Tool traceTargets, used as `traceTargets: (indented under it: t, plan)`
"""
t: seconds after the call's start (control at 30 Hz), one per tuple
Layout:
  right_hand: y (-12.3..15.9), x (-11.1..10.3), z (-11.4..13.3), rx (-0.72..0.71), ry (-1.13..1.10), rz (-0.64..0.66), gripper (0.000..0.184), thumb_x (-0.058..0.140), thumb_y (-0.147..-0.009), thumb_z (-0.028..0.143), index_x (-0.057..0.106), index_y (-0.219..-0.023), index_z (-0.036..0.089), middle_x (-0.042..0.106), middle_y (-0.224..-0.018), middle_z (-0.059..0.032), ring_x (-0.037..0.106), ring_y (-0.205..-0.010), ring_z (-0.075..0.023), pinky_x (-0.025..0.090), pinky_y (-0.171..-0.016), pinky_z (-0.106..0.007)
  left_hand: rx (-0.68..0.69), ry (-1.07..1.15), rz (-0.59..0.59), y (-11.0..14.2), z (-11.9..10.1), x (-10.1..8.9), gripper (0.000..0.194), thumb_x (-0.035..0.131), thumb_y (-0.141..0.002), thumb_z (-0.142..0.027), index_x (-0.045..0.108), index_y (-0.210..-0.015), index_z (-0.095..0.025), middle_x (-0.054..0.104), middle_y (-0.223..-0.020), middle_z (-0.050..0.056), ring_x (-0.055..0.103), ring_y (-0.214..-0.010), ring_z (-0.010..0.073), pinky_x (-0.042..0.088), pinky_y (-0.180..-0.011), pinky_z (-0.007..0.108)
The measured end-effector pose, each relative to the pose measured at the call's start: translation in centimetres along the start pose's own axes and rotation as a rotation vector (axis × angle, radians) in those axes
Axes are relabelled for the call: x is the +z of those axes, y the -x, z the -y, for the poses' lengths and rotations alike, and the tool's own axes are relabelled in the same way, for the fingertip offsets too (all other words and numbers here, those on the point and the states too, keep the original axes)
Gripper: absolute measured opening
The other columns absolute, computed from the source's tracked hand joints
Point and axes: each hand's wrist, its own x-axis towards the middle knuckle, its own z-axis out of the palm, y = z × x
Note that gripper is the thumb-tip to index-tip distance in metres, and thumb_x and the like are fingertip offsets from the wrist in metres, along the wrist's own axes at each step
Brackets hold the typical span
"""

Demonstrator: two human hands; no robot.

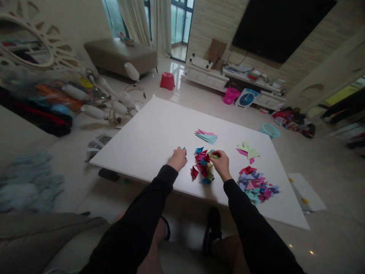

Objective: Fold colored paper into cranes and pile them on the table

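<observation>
My left hand [178, 158] is closed at the near side of the white table, left of a pile of folded paper pieces [203, 160]. Bits of blue paper [184, 148] show at its fingertips; most of that piece is hidden. My right hand [221, 163] pinches a green folded paper piece [214, 156] over the right side of the pile, which is red, blue, pink and yellow. Further right lies a second pile of folded paper [258, 184] in lilac, pink, red and mint.
The white table [154, 133] also bears flat pink and mint paper strips [207, 136] and pale green and pink papers [248, 151]. Beyond it stand a red stool [167, 81], a pink basket [231, 95] and a blue basin [270, 130].
</observation>
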Motion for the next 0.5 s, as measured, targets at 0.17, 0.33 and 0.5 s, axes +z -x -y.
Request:
traceTargets:
  t: [0.17,0.33,0.5]
  plan:
    - [-5.2,6.7,5.9,-0.070,-0.042,0.163,0.015,0.065,-0.069,0.018,0.066,-0.084,0.020,0.069,-0.088,-0.0048,0.062,-0.087,-0.0223,0.051,-0.087,-0.039,-0.127,0.070,-0.097,-1.2,3.1,-3.8,0.026,0.069,-0.082,-0.018,0.068,-0.107,-0.015,0.059,-0.121,0.015,0.060,-0.106,0.0249,0.046,-0.096,0.033]
    - [-8.8,16.9,11.6,-0.010,-0.033,0.373,0.013,0.069,-0.070,0.018,0.066,-0.083,0.017,0.068,-0.080,-0.0022,0.060,-0.080,-0.0185,0.051,-0.081,-0.034,-0.322,0.104,-0.212,-1.4,7.8,-7.0,0.028,0.066,-0.085,-0.023,0.069,-0.110,-0.012,0.063,-0.120,0.019,0.061,-0.112,0.0283,0.046,-0.101,0.036]
    - [-10.6,22.7,15.4,-0.045,-0.017,0.390,0.030,0.073,-0.078,0.028,0.065,-0.105,0.016,0.069,-0.108,-0.0078,0.061,-0.097,-0.0190,0.049,-0.093,-0.033,-0.488,0.152,-0.292,-0.7,9.7,-8.6,0.047,0.062,-0.089,-0.038,0.061,-0.124,-0.007,0.054,-0.131,0.027,0.057,-0.123,0.0385,0.044,-0.105,0.044]
